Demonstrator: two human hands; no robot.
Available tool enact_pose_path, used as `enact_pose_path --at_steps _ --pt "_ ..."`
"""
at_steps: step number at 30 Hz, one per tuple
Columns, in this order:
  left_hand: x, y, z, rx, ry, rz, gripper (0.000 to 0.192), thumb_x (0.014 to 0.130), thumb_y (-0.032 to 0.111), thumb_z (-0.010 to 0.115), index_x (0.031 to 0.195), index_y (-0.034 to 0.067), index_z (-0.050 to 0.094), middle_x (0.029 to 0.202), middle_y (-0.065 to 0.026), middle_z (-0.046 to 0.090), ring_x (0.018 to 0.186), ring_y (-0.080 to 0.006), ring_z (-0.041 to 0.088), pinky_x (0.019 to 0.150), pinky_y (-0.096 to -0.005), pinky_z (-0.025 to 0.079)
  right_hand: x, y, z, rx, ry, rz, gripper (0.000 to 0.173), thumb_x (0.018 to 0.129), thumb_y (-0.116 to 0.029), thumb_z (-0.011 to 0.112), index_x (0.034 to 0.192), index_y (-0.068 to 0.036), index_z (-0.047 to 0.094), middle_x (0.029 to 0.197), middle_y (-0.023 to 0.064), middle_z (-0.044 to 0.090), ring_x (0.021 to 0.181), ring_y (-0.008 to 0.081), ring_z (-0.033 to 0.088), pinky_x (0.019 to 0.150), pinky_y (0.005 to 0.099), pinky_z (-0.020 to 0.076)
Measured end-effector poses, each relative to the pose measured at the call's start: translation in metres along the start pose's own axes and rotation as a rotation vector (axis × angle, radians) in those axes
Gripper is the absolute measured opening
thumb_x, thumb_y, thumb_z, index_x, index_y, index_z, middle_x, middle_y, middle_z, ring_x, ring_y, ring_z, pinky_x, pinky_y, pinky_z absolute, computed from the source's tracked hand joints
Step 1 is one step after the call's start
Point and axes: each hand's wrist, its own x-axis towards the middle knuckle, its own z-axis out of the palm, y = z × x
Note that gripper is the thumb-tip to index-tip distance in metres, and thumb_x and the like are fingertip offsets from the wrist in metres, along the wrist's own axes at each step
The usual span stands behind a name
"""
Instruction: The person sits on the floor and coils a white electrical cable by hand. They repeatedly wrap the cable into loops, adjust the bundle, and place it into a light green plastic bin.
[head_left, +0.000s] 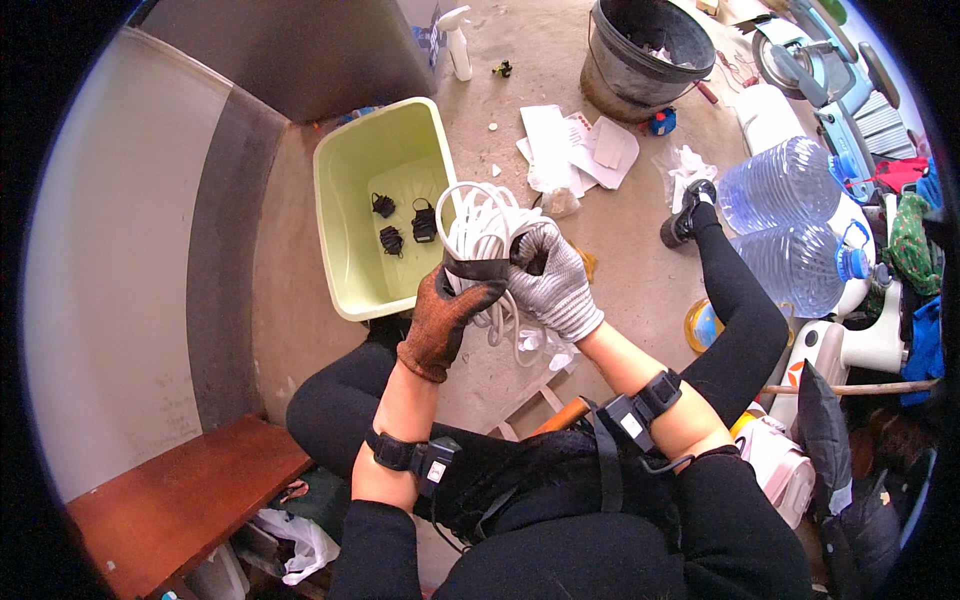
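A coiled bundle of white cable (484, 225) is up in front of me, with a black band (480, 268) around it. My left hand (450, 319), in a brown and black work glove, grips the bundle and the band from below left. On the right side, my right hand (553, 277), in a grey knit glove, has its fingers curled at the band's end, against the cable. Just beyond to the left stands a light green plastic tub (335, 217). Inside lie a black power adapter with its cord (424, 225) and two smaller bundles of black cord (383, 205).
A black bucket (622, 67) and a white spray bottle (459, 52) stand farther off. Papers (551, 142) lie on the concrete floor. Large water bottles (787, 262) are at the right, a reddish wooden board (187, 502) at the lower left.
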Motion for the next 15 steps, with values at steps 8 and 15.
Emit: enact_pose_path --at_steps 8,15 --pt "0.002 -0.02 0.004 -0.042 0.11 -0.051 0.047 0.085 0.01 0.071 0.128 0.0 0.054 0.121 -0.0072 0.061 0.107 -0.0176 0.059 0.096 -0.0308 0.046 -0.004 0.009 0.009 -0.366 -0.131 0.054 0.024 0.074 -0.016 0.075 0.088 -0.005 0.059 0.078 0.0142 0.062 0.078 0.0328 0.062 0.073 0.0414 0.0496" --pt "0.004 -0.028 0.019 0.198 0.112 0.022 0.076 0.078 0.019 0.083 0.135 0.001 0.036 0.128 -0.0112 0.053 0.117 -0.0204 0.052 0.101 -0.0342 0.042 -0.013 0.029 0.018 -0.108 0.0 0.158 0.028 0.075 -0.006 0.073 0.098 -0.004 0.058 0.085 0.0149 0.063 0.08 0.0329 0.062 0.074 0.0396 0.05"
